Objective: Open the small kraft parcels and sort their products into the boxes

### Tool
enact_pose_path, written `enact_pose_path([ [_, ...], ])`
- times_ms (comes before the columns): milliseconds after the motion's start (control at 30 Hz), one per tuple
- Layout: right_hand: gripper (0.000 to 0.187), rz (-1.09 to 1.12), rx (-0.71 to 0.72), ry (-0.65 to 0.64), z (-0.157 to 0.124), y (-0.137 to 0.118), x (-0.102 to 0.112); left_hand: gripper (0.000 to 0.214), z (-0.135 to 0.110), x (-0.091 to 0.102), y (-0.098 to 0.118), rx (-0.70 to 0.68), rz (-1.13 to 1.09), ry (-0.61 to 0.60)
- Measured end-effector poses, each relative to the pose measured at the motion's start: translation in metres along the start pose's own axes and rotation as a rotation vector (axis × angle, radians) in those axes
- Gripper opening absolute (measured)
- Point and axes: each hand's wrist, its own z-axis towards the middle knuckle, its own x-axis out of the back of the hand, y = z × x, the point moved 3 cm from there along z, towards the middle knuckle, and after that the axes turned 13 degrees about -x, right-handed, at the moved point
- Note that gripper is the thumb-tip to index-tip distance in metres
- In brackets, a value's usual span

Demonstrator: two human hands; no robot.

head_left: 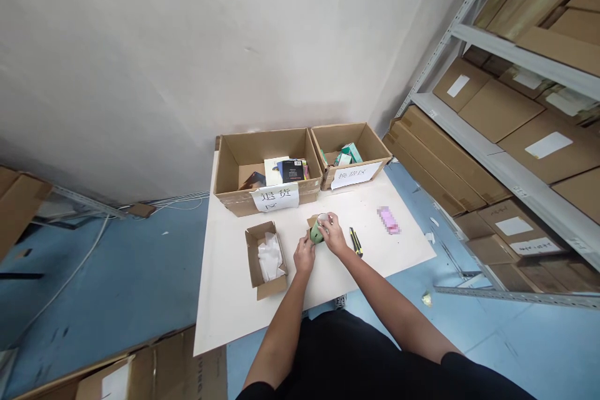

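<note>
Green cylinder [315,234], pale-topped, dark-marked, below frame center; I see right hand [333,235] closed on it; left hand [304,255], hold I can't tell.

Just one cam here, worn on the head, so you're looking forward and down over the wearer's own black shirt [347,362] at 6 o'clock. It's far enough back to fit nearly all the table [220,319], with the hands [304,255] just below centre, wall [187,44] at 12, shelf [539,58] around 2, floor [159,269] at 8.
</note>
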Motion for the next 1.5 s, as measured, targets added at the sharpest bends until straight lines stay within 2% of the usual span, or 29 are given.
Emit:
enact_pose_path([
  [200, 0.027, -0.290, -0.079, -0.154, -0.006, 0.009, -0.040, 0.015, 0.006, 0.001, -0.002, 0.057, 0.030, 0.020],
  [367, 0.024, -0.381, -0.064, -0.214, -0.018, 0.032, -0.046, 0.016, 0.003, 0.000, -0.007, 0.057, -0.059, 0.033],
  [467, 0.028, -0.326, -0.105, -0.246, -0.019, 0.046, -0.049, 0.021, 0.001, -0.003, -0.009, 0.044, -0.219, 0.117],
  [533, 0.031, -0.232, -0.129, -0.242, -0.017, 0.053, -0.052, 0.035, 0.002, -0.005, -0.016, 0.154, -0.377, 0.242],
  [600, 0.039, -0.090, -0.182, -0.182, -0.014, 0.061, -0.053, 0.048, 0.005, -0.009, -0.027, 0.360, -0.531, 0.334],
  [667, 0.052, 0.066, -0.286, -0.094, -0.012, 0.069, -0.052, 0.051, 0.012, -0.014, -0.035, 0.495, -0.639, 0.327],
  [700, 0.057, 0.135, -0.350, -0.065, -0.012, 0.074, -0.052, 0.050, 0.017, -0.016, -0.037, 0.506, -0.674, 0.294],
  [800, 0.057, 0.269, -0.470, -0.098, -0.014, 0.081, -0.054, 0.043, 0.034, -0.017, -0.041, 0.441, -0.730, 0.187],
  [933, 0.036, 0.254, -0.361, -0.253, -0.019, 0.073, -0.057, 0.044, 0.053, -0.012, -0.040, 0.345, -0.782, 0.066],
  [1033, 0.031, 0.202, -0.335, -0.309, -0.026, 0.068, -0.055, 0.049, 0.061, 0.000, -0.040, 0.264, -0.801, 0.022],
  [1133, 0.032, 0.258, -0.429, -0.236, -0.033, 0.070, -0.046, 0.049, 0.059, 0.014, -0.039, 0.145, -0.757, -0.037],
  [1267, 0.032, 0.306, -0.434, -0.154, -0.036, 0.069, -0.035, 0.050, 0.049, 0.025, -0.034, -0.056, -0.600, -0.188],
  [1367, 0.034, 0.330, -0.421, -0.179, -0.034, 0.066, -0.034, 0.054, 0.045, 0.028, -0.030, -0.076, -0.560, -0.210],
  [1433, 0.030, 0.338, -0.386, -0.226, -0.032, 0.064, -0.036, 0.057, 0.045, 0.028, -0.027, -0.083, -0.571, -0.184],
  [1500, 0.035, 0.329, -0.368, -0.270, -0.031, 0.063, -0.040, 0.059, 0.046, 0.027, -0.024, -0.100, -0.588, -0.146],
])
